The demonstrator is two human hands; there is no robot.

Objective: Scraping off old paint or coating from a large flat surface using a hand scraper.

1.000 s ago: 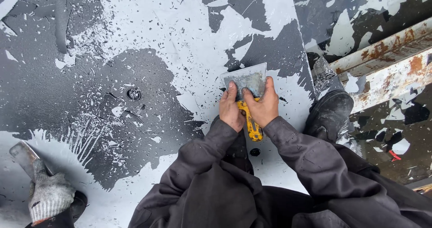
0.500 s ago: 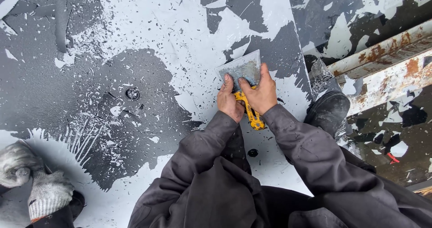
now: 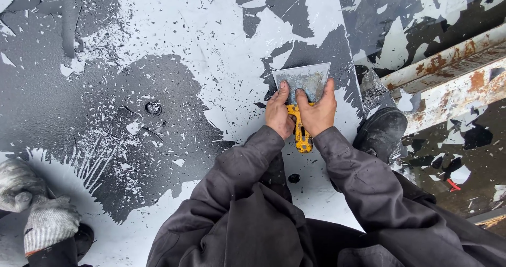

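The scraper (image 3: pixel 303 88) has been pushed further toward 12 o'clock across the floor (image 3: pixel 105 88). Its yellow handle is grasped by left hand (image 3: pixel 278 111) and right hand (image 3: pixel 318 110); a co-worker's gloved hand (image 3: pixel 47 222) is seen at 8 o'clock.

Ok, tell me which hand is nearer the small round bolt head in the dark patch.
Left. The left hand presses the scraper on the bolt head's side; the right hand sits beyond it.

Gloved co-worker's hand (image 3: pixel 47 222) cut off lower-left
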